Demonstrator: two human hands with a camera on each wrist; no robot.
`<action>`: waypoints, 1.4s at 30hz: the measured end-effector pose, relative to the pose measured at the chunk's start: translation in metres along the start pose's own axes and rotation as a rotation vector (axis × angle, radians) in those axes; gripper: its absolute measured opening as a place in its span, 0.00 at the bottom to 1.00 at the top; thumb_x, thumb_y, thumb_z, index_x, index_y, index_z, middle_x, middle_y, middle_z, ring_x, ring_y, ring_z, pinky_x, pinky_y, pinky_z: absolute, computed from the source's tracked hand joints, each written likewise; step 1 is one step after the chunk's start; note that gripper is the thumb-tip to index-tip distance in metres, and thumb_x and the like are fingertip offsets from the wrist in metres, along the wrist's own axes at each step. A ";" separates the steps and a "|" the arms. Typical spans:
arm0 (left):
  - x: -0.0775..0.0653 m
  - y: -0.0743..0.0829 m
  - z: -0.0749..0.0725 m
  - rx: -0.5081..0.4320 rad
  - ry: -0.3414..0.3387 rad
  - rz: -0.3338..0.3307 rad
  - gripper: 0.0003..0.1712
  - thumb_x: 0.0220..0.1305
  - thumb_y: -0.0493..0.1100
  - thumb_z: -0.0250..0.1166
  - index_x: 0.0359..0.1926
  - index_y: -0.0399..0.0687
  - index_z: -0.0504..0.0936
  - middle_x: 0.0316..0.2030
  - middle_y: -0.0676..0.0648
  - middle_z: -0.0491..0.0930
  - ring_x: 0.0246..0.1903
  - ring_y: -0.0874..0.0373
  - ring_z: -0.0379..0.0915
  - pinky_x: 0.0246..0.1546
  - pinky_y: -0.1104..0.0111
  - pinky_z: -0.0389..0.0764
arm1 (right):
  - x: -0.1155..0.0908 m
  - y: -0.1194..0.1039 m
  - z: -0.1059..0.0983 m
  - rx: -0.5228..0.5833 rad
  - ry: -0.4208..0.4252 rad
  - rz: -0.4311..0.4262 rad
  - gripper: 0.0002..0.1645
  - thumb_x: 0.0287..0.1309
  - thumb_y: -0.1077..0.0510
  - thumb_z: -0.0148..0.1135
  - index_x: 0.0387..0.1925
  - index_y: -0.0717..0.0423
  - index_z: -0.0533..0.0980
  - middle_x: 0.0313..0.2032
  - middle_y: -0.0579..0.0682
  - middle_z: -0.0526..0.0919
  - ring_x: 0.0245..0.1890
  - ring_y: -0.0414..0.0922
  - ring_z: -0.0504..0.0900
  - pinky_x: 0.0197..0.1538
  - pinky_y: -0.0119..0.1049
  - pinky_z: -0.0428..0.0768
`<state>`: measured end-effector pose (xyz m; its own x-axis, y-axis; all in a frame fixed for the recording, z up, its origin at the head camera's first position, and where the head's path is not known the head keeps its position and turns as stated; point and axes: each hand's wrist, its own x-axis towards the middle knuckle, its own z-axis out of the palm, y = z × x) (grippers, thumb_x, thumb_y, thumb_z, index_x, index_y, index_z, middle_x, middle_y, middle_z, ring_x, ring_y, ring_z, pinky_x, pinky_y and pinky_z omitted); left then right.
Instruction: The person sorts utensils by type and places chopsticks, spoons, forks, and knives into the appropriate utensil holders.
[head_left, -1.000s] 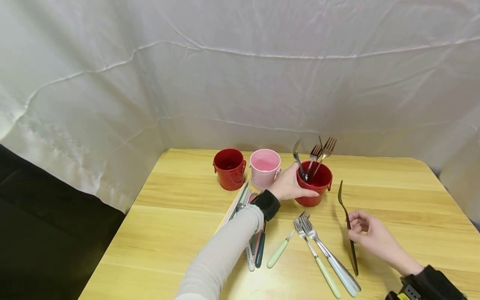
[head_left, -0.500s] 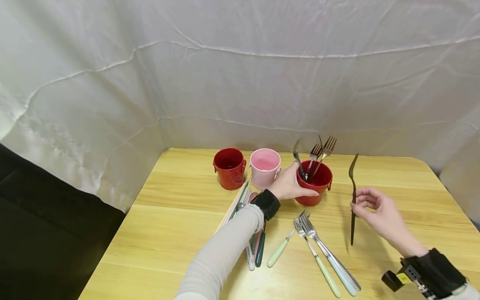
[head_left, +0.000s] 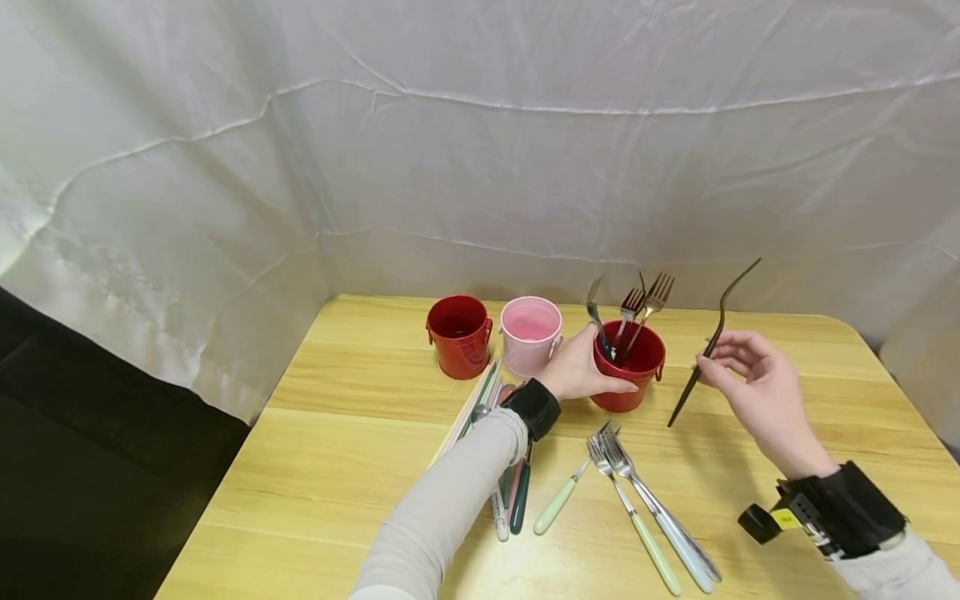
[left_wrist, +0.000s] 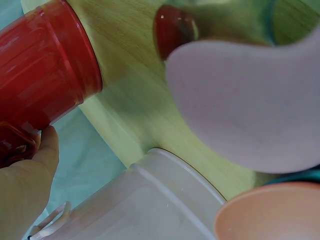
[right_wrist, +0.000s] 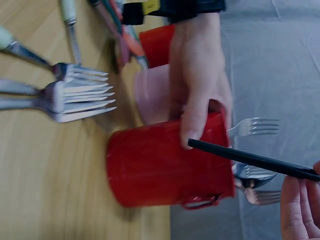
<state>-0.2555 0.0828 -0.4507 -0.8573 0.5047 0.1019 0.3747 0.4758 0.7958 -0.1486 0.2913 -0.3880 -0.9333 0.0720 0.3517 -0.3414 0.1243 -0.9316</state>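
Observation:
My left hand (head_left: 579, 367) grips the right-hand red bucket (head_left: 621, 400), its thumb lying along the near wall. Several forks (head_left: 657, 293) stand in that bucket with their tines up. To the right of it, my right hand (head_left: 761, 392) pinches a slim black fork (head_left: 721, 317) by the handle between thumb and fingers. It slants with the curved head up and right, the handle end low toward the bucket. In the right wrist view, the black fork's handle (right_wrist: 250, 159) crosses in front of the bucket's rim, and the left hand (right_wrist: 200, 65) reaches round the bucket's side.
A pink bucket (head_left: 528, 337) and another red bucket (head_left: 459, 342) stand to the left. Loose forks (head_left: 652, 508) and a green-handled utensil (head_left: 557, 504) lie on the wooden table (head_left: 315, 492). Chopsticks and other utensils (head_left: 517, 500) lie partly under the left forearm. A pale cloth (head_left: 480, 183) hangs behind.
My right hand has lifted the black fork up and away from me, and the fork has tilted so its head leans right. The left hand and its bucket have stayed put.

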 end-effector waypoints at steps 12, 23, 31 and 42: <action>0.001 0.000 0.000 0.015 0.003 0.009 0.52 0.36 0.58 0.78 0.63 0.54 0.63 0.55 0.56 0.75 0.52 0.63 0.71 0.53 0.71 0.74 | 0.031 -0.016 0.022 0.225 0.169 -0.093 0.16 0.52 0.76 0.60 0.44 0.70 0.70 0.35 0.55 0.78 0.32 0.41 0.80 0.37 0.28 0.82; 0.003 0.003 -0.002 0.017 -0.002 0.015 0.52 0.37 0.58 0.78 0.63 0.54 0.62 0.55 0.56 0.74 0.52 0.64 0.71 0.53 0.71 0.74 | 0.051 -0.012 0.037 0.114 0.276 -0.094 0.16 0.51 0.73 0.63 0.44 0.69 0.72 0.35 0.56 0.78 0.31 0.42 0.78 0.36 0.23 0.80; 0.001 0.001 -0.002 0.005 0.001 0.022 0.51 0.37 0.56 0.79 0.63 0.53 0.63 0.55 0.55 0.75 0.52 0.63 0.71 0.53 0.71 0.74 | 0.056 0.000 0.044 -0.077 0.280 -0.068 0.16 0.54 0.68 0.63 0.44 0.65 0.72 0.35 0.51 0.78 0.32 0.40 0.78 0.36 0.20 0.79; -0.001 0.001 -0.002 -0.002 0.000 0.012 0.51 0.38 0.57 0.78 0.63 0.52 0.62 0.55 0.54 0.75 0.52 0.63 0.72 0.53 0.70 0.74 | 0.060 0.015 0.049 -0.226 0.222 -0.003 0.17 0.56 0.65 0.63 0.47 0.68 0.72 0.35 0.46 0.78 0.33 0.36 0.78 0.36 0.19 0.78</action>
<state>-0.2553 0.0813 -0.4491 -0.8529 0.5099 0.1116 0.3842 0.4686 0.7955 -0.2151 0.2486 -0.3853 -0.8769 0.2827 0.3888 -0.2874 0.3399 -0.8955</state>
